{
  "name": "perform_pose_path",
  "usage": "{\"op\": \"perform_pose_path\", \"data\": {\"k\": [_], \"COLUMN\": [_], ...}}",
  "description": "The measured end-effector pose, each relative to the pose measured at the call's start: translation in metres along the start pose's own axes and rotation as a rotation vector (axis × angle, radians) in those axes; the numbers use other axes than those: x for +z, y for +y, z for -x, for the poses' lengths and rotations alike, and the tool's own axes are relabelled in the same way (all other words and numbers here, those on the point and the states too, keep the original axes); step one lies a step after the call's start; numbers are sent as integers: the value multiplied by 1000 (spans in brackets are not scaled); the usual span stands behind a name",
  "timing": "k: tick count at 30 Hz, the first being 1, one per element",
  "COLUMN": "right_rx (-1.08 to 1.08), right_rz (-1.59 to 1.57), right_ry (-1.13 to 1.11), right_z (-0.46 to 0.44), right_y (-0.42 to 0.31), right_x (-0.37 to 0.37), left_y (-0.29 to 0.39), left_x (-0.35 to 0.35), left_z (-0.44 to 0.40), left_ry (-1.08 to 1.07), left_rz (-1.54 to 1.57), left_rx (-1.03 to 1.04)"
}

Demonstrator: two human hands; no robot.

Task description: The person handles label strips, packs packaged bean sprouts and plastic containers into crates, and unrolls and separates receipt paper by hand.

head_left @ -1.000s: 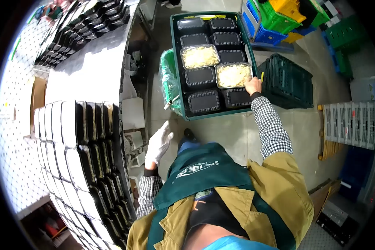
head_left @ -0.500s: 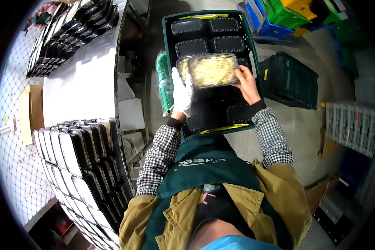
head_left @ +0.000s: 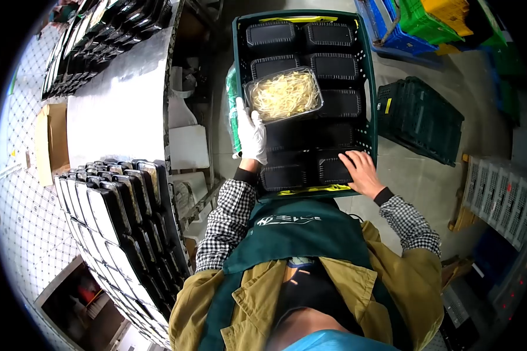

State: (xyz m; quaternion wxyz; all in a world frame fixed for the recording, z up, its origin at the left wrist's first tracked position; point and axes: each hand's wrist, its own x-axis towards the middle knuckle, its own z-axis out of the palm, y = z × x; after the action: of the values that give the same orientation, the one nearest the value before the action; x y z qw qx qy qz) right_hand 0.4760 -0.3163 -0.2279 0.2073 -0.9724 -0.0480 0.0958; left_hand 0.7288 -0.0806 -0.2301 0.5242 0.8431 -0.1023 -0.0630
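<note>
A dark green crate [head_left: 369, 76] holds two columns of black lidded trays [head_left: 335, 66]. Over its left side is a clear-topped tray of pale shredded food [head_left: 285, 95], slightly tilted. My left hand [head_left: 252, 132], in a white glove, grips that tray at its lower left corner; the thumb side is hidden under it. My bare right hand [head_left: 362, 171] has its fingers apart over the lower right black tray, fingertips at its edge, holding nothing.
Stacked black trays [head_left: 117, 205] stand on the white-topped table [head_left: 120, 111] at left, with more trays behind. A folded green crate [head_left: 421, 120] lies on the floor at right, below blue and green crates [head_left: 404, 23]. A grey crate stack [head_left: 500, 190] stands further right.
The two food trays have come together at my left hand, where only one top shows. My right hand has let go and moved down to the lower right black tray.
</note>
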Motion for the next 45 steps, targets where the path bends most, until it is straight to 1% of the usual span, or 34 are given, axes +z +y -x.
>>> {"op": "perform_pose_path", "data": {"k": [2,4,6,7,8,9,10,11,12,13,14,15,16,17,18,19,20,21,22,23,24,26,27,30,32,34,36,38,39,40,41,43,44,45], "right_rx": [4,106,54,16,47,155,156,390,549,509,574,589,600,361,514,357,299,322,320,380,217,277,279,359,195,26,88,-21,10,41,-24,-137,-182,-238], "right_rz": [-42,-303,-393,-617,-736,-936,-1172,-1411,-1493,-1556,-1448,-1270,-1087,-460,-488,-188,-76,-36,17,78,257,358,402,259,158,61,19,-109,-134,-161,-187,-274,-339,-345], "right_ry": [84,30,116,125,47,-271,-163,-319,-357,-455,-302,-186,-70,90,-59,79,-85,-282,-324,-416,-316,-33,27,-110,-78,-42,-6,51,46,42,65,86,84,72], "right_z": [-9,-20,-36,-58,-79,-109,-133,-159,-182,-204,-209,-212,-211,-198,-181,-157,-132,-105,-77,-56,-38,-32,-33,-38,-32,-31,-34,-45,-55,-68,-88,-140,-168,-196], "right_y": [-4,-10,-5,-2,4,13,0,11,0,7,11,17,25,35,41,61,67,72,77,73,71,39,35,36,29,20,6,-2,-5,-6,-3,3,5,10], "right_x": [-39,-94,-128,-142,-147,-158,-164,-148,-154,-145,-136,-129,-125,-123,-118,-82,-63,-35,4,32,61,59,58,41,9,-39,-108,-184,-209,-225,-231,-230,-221,-209], "left_y": [8,29,30,50,80,109,105,101,104,99,86,48,59,49,39,45,45,51,55,54,53,46,44,37,40,39,47,47,47,39,25,52,60,82], "left_x": [-16,-38,-43,-47,-51,-54,-47,-40,-36,-31,-24,-15,-22,-23,-23,-25,-27,-26,-26,-26,-26,-27,-28,-29,-32,-33,-38,-42,-45,-49,-54,-57,-60,-62], "left_z": [-1,-1,-5,-6,-8,-9,-14,-19,-23,-29,-37,-51,-49,-53,-55,-54,-54,-54,-53,-54,-54,-53,-54,-58,-60,-63,-63,-62,-63,-66,-72,-74,-65,-57], "left_ry": [18,-2,-27,-99,-171,-241,-282,-323,-291,-233,-178,-125,-87,-90,-95,-73,-88,-63,-37,-36,-34,-17,-6,15,-23,-50,-87,-150,-181,-229,-277,-63,63,126], "left_rz": [-28,9,316,357,400,444,427,410,244,314,379,369,374,429,486,442,474,469,464,449,432,425,434,462,516,510,549,548,547,600,652,574,387,359], "left_rx": [66,48,11,83,158,237,260,283,266,131,-5,-3,-157,-70,14,6,-15,-11,-6,-11,-18,-26,-23,-5,-72,-83,-121,-142,-151,-89,-27,-253,-43,110]}}
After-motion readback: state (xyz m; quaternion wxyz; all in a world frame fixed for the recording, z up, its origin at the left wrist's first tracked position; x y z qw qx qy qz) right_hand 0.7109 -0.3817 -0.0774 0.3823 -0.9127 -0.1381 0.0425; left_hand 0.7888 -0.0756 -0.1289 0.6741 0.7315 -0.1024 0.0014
